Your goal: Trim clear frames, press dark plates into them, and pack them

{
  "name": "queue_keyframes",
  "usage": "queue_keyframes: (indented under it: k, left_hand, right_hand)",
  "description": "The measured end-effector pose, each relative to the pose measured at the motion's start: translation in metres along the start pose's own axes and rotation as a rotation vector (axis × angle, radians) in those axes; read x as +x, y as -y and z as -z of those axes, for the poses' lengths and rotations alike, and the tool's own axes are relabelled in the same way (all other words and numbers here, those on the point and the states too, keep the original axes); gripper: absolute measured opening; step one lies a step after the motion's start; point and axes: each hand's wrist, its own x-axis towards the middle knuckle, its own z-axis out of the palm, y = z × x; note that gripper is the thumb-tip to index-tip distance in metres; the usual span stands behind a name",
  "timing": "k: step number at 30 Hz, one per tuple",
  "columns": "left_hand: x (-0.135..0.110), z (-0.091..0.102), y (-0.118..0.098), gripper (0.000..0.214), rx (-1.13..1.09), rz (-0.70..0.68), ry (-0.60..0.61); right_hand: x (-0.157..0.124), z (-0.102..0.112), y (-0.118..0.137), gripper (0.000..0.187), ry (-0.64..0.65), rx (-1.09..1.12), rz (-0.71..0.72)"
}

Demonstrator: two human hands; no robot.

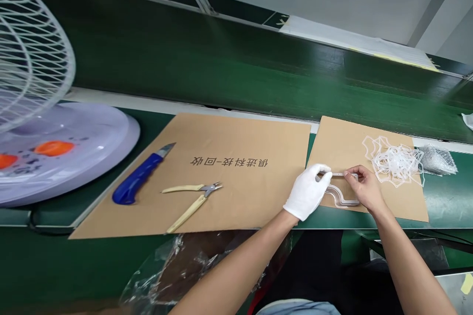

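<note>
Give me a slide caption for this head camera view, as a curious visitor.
White-gloved left hand and bare right hand hold a clear curved plastic frame over brown kraft paper.

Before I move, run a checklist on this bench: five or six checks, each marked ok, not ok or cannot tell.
1. Left hand gloved: ok.
2. Right hand gloved: not ok, it is bare.
3. Clear plastic frame held by both hands: ok.
4. Frame free of cracks: cannot tell.
5. Blue knife lying apart from both hands: ok.
6. Clear scraps kept on the brown paper: ok.
</note>
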Motion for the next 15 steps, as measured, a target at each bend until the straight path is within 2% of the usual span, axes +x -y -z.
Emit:
queue_keyframes:
  k: [11, 15]
  left_hand:
    - [0.001, 0.0, 0.014, 0.026, -0.151, 0.051, 0.027]
    - [0.0, 0.002, 0.015, 0.026, -0.219, 0.059, 0.059]
  right_hand:
    - [-0.003, -0.016, 0.007, 0.036, -0.018, -0.239, 0.065]
    - [-0.003, -0.017, 0.01, 0.037, -0.024, -0.264, 0.057]
